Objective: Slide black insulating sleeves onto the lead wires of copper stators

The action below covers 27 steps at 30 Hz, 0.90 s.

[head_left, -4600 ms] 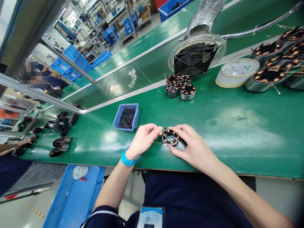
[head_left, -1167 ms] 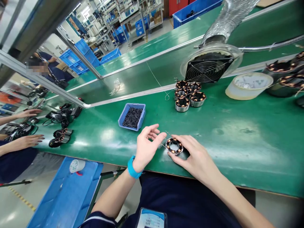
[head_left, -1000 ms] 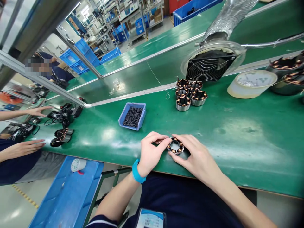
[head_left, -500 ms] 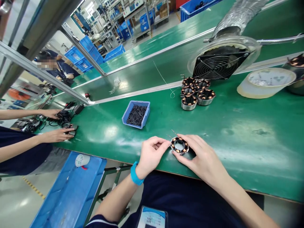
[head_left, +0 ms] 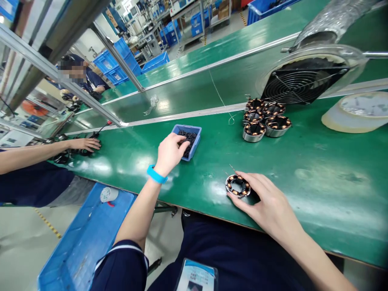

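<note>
My right hand [head_left: 266, 198] grips a motor stator [head_left: 238, 197], a metal ring with copper windings and a black lining, between thumb and fingers. The stator rests on the green workbench, and thin wire leads stick up from its far side. My left hand [head_left: 171, 151], with a blue wristband, is over the near left part of a small blue bin [head_left: 195, 147]. Its fingers are curved, with a gap between thumb and forefinger, and I see nothing held there. The bin contains many short black tubes [head_left: 190, 139].
Several more stators [head_left: 254, 130] stand grouped at the back, in front of a black fan guard [head_left: 300, 87] with a foil duct. A white tub [head_left: 354, 117] lies to the right. At left, a co-worker's hand [head_left: 86, 144] is on dark parts. Below is a blue crate [head_left: 81, 242].
My left hand has left the stator and moved left and forward to the small bin. My right hand still holds the stator. The view has shifted slightly.
</note>
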Tool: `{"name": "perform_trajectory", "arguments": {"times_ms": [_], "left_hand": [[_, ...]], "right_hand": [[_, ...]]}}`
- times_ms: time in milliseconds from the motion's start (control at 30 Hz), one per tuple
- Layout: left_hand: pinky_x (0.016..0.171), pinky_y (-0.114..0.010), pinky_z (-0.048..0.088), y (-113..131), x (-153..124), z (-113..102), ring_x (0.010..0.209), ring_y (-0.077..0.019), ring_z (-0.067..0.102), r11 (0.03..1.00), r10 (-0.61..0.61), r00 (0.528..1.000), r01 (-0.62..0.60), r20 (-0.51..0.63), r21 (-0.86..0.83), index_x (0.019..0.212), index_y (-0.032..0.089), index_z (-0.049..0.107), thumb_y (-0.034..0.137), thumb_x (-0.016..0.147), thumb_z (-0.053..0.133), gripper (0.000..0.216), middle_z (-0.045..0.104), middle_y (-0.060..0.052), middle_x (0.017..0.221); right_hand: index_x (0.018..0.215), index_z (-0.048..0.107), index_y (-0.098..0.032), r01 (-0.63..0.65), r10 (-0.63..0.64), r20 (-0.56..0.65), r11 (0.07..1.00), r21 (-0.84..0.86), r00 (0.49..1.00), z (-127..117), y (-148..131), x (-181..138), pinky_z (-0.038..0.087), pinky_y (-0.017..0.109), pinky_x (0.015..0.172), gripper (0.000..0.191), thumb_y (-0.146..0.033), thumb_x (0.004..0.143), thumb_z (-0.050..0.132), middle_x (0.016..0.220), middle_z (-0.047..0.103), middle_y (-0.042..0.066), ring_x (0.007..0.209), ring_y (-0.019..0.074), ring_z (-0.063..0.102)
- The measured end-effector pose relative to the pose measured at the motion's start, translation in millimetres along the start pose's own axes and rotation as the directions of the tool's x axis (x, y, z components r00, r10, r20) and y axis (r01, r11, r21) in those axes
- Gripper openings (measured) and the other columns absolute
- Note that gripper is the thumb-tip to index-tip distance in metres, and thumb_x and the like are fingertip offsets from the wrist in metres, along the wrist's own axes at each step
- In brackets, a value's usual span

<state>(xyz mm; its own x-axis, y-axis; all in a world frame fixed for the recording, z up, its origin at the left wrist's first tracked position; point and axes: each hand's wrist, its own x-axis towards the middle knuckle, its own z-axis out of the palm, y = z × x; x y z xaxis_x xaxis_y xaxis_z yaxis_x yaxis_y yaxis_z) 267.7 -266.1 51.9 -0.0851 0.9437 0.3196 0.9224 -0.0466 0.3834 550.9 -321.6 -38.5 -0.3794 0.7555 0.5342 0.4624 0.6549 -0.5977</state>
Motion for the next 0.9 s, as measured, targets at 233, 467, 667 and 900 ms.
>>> {"name": "perform_trajectory", "arguments": {"times_ms": [233,467,667,900], "left_hand": [[0.079,-0.033,0.050,-20,13,23,0.088,-0.0223,0.067,0.991,0.029,0.983,-0.051,0.180,0.120,0.097,0.019,0.078,0.024,0.089,0.073,0.010,0.072,-0.008,0.095],[0.075,-0.030,0.047,-29,7,23,0.075,-0.0164,0.063,0.995,0.020,1.000,-0.018,0.024,-0.099,0.085,0.019,0.076,0.018,0.091,0.069,0.010,0.073,-0.004,0.085],[0.074,-0.028,0.051,-35,0,17,0.080,-0.0162,0.066,0.938,-0.092,0.989,0.046,-0.117,-0.345,0.081,0.019,0.077,0.025,0.086,0.073,0.009,0.074,-0.005,0.090],[0.073,-0.028,0.059,-41,-2,20,0.074,-0.0147,0.072,0.720,-0.287,0.957,0.242,0.037,-0.650,0.097,0.012,0.078,0.028,0.085,0.070,0.021,0.078,-0.010,0.090]], "right_hand": [[0.132,0.058,-0.022,-0.024,0.024,-0.004,1.000,0.016,1.000,4,5,-4,0.055,0.045,0.087,0.041,-0.044,0.098,0.064,0.114,0.068,0.010,0.099,0.0284,0.068],[0.130,0.058,-0.019,-0.008,0.008,0.002,1.000,-0.010,1.000,2,3,-2,0.055,0.041,0.086,0.040,-0.043,0.099,0.064,0.114,0.067,0.010,0.098,0.0267,0.067],[0.130,0.057,-0.018,-0.003,0.003,0.015,1.000,-0.029,1.000,0,1,0,0.055,0.041,0.086,0.039,-0.040,0.099,0.064,0.114,0.067,0.011,0.100,0.0266,0.066],[0.131,0.055,-0.019,0.007,-0.007,0.015,1.000,-0.029,1.000,-1,-2,2,0.056,0.040,0.085,0.038,-0.038,0.100,0.064,0.114,0.067,0.011,0.100,0.0263,0.066]]}}
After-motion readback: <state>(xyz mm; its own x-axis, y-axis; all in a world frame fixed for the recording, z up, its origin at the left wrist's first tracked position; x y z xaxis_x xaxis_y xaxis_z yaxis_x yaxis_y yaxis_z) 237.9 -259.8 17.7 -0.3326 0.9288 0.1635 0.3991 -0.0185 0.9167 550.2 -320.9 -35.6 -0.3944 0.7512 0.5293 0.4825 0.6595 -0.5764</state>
